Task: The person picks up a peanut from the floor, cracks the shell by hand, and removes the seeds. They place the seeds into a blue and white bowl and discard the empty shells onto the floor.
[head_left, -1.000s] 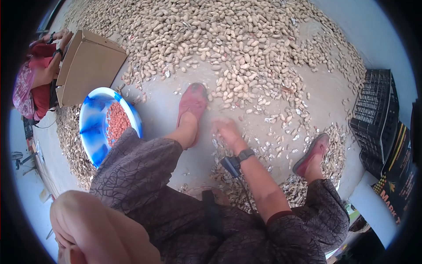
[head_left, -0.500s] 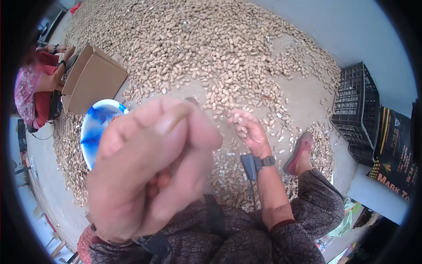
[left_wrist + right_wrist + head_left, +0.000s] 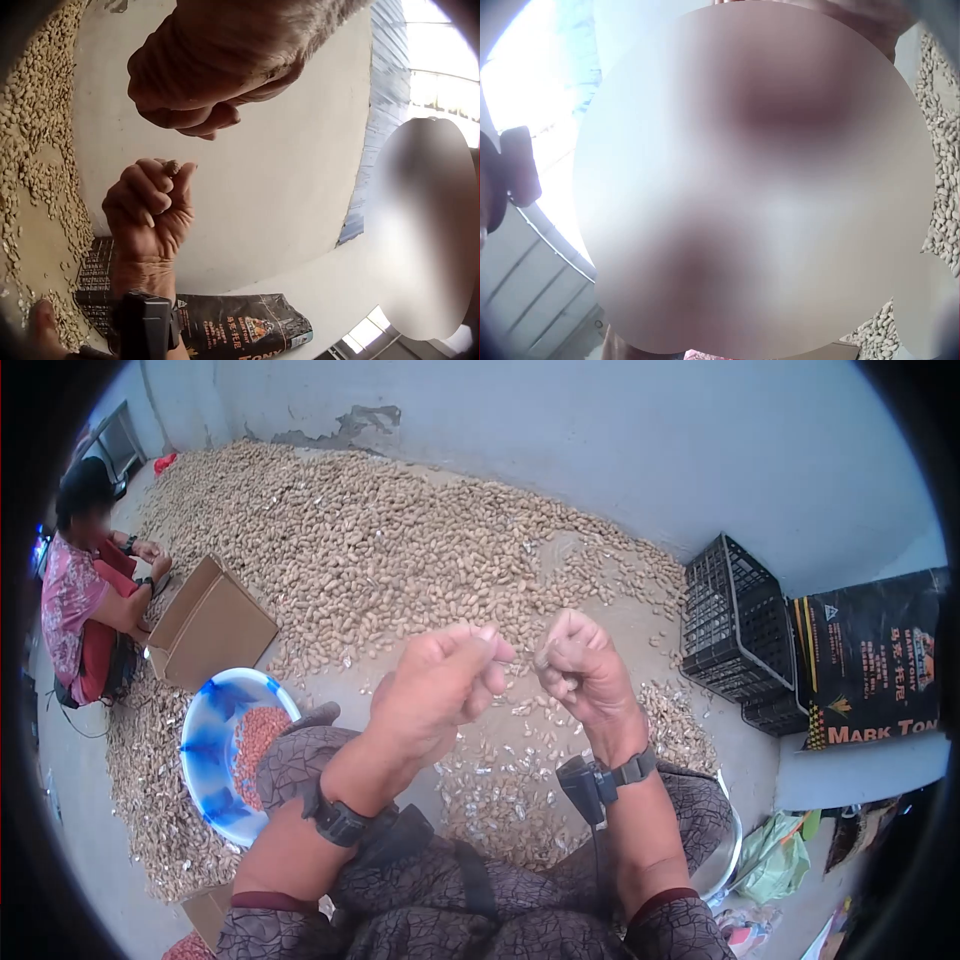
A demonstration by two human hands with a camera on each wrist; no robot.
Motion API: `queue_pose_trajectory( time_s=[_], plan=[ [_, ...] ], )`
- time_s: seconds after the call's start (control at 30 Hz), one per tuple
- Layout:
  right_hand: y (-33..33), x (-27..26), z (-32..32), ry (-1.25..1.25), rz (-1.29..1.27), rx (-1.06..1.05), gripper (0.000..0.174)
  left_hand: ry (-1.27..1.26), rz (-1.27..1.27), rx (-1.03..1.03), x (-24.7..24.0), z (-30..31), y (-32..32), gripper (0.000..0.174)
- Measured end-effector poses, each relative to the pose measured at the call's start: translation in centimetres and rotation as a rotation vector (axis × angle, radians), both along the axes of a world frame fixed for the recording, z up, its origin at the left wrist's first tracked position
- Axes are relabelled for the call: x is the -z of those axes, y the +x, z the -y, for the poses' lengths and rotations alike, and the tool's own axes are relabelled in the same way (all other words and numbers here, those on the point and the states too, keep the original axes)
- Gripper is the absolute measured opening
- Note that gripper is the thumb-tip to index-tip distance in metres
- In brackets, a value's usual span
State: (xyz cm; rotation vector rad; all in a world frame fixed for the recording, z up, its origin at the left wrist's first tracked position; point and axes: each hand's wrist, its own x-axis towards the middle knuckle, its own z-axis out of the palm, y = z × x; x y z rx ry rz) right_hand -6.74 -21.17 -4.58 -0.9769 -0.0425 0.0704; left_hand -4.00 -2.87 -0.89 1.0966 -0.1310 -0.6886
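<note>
In the head view my left hand [image 3: 440,680] is raised over the floor, its fingers curled in and its thumb near the fingertips. Its palm is turned out of sight, which hides the red peanut kernels seen there a moment ago. Close beside it on the right is my right hand [image 3: 590,670], curled up with its fingertips facing the left. The left wrist view shows this right hand pinching an unshelled peanut [image 3: 172,168] between thumb and finger. Behind both hands spreads a wide heap of unshelled peanuts [image 3: 380,560].
A blue and white basin [image 3: 200,730] with red kernels [image 3: 260,745] stands left of my leg. Beyond it, a person [image 3: 80,590] sits by a cardboard box [image 3: 215,625]. Black crates [image 3: 735,625] and a black printed sack [image 3: 870,660] are on the right. Empty shells [image 3: 500,800] litter the floor below.
The right hand has picked up peanuts from the floor and risen. My left hand, earlier close to the camera with red kernels inside, has moved forward beside it. The head view has tilted up.
</note>
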Motion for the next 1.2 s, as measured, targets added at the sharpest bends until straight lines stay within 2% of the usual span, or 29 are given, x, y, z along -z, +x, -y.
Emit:
queue_pose_trajectory(
  time_s=[0.07,0.13,0.23,0.4,0.47,0.6,0.7,0.97,1.2],
  plan=[
    [-0.6,-1.4,0.1,-0.089,0.018,0.002,0.018,0.079,0.055,0.058,0.0,0.9,-0.5,0.022],
    [-1.2,-2.7,0.4,-0.122,0.039,0.021,0.018,0.085,0.072,0.111,0.1,1.7,-0.7,0.020],
    [-2.6,-4.1,0.9,-0.299,0.010,0.053,0.016,0.050,0.064,0.229,-0.1,2.8,-1.5,0.017],
    [-5.2,-4.3,2.4,-0.356,-0.033,0.131,0.016,-0.057,0.111,0.353,0.1,4.5,-2.0,0.016],
    [-5.8,-3.7,2.7,-0.259,-0.018,0.130,0.016,-0.058,0.136,0.392,-0.1,5.1,-2.3,0.016],
    [-6.5,-4.6,2.9,-0.168,0.052,0.129,0.016,-0.137,0.162,0.397,-0.8,5.9,-2.7,0.016],
    [-6.8,-5.3,3.2,-0.194,0.081,0.133,0.015,-0.134,0.213,0.370,-1.0,6.1,-3.1,0.017],
    [-6.2,-4.6,3.0,-0.464,0.127,0.171,0.013,-0.105,0.296,0.343,0.6,5.7,-2.8,0.018],
    [-5.8,-4.5,2.4,-0.435,0.120,0.197,0.012,-0.154,0.236,0.285,0.6,5.8,-3.1,0.021]
  ],
)
